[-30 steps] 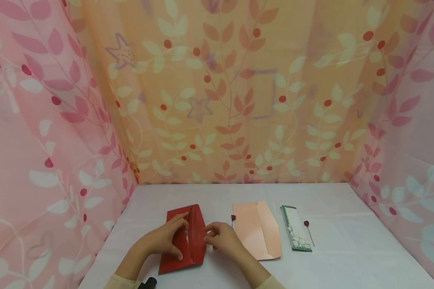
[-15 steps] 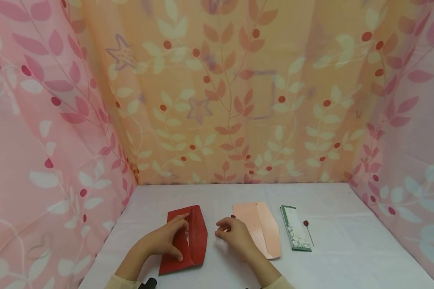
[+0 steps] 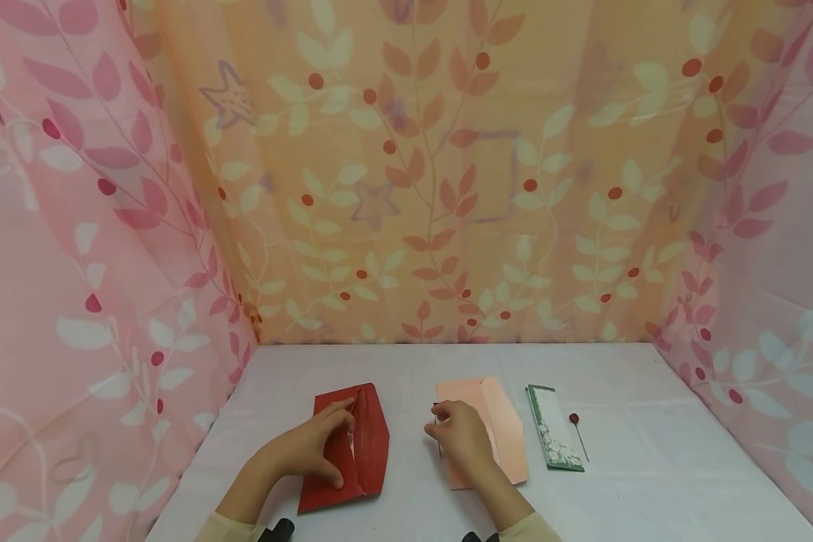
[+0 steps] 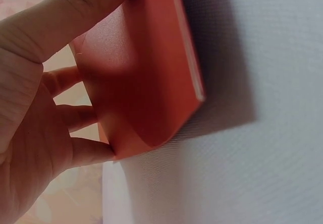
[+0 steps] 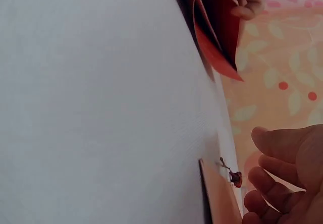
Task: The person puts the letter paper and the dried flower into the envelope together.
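Note:
A red envelope [image 3: 373, 452] lies on the white table [image 3: 650, 482] with its flap raised. My left hand [image 3: 308, 450] rests on it, fingers along the flap fold and thumb lower down; in the left wrist view the fingers [image 4: 75, 115] touch the red envelope [image 4: 141, 82]. My right hand [image 3: 464, 440] hovers over the left edge of a pink envelope [image 3: 508, 436], fingers loosely curled beside a red-headed pin [image 3: 439, 446]. In the right wrist view the pin [image 5: 235, 178] lies just clear of the fingertips [image 5: 260, 176], next to the pink envelope [image 5: 217, 199].
A green and white patterned card [image 3: 554, 438] lies right of the pink envelope, with a second red-headed pin [image 3: 574, 420] beside it. Pink and orange leaf-print curtains [image 3: 406, 188] close in the table on three sides.
My right hand left the red envelope's right edge and moved right to the pin at the pink envelope. The left hand and red envelope stayed put.

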{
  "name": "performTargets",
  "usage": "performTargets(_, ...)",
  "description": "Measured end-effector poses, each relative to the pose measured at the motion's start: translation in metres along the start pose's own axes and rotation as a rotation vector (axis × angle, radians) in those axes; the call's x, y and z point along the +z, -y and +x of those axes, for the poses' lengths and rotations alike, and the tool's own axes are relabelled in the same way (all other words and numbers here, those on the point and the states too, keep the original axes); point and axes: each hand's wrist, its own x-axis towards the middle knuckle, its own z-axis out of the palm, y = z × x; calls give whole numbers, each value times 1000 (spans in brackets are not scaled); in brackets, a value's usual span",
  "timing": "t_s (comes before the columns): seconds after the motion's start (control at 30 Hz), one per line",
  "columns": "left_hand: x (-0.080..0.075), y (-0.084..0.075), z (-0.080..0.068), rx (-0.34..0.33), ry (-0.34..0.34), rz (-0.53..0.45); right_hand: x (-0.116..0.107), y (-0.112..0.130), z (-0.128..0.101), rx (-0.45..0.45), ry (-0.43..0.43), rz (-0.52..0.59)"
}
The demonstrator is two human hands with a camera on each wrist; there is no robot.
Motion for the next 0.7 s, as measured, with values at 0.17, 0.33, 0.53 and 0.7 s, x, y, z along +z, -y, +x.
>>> performTargets(0.17,0,0,0,-5,7,-10,1,-6,1,26,-21,-30)
performTargets(0.33,1,2,1,-4,11,-6,4,-14,4,35,-21,-43)
performTargets(0.53,1,4,2,-4,9,-6,10,-18,9,18,-19,-74)
performTargets(0.7,0,3,1,-4,9,-13,15,-18,14,44,-34,-150)
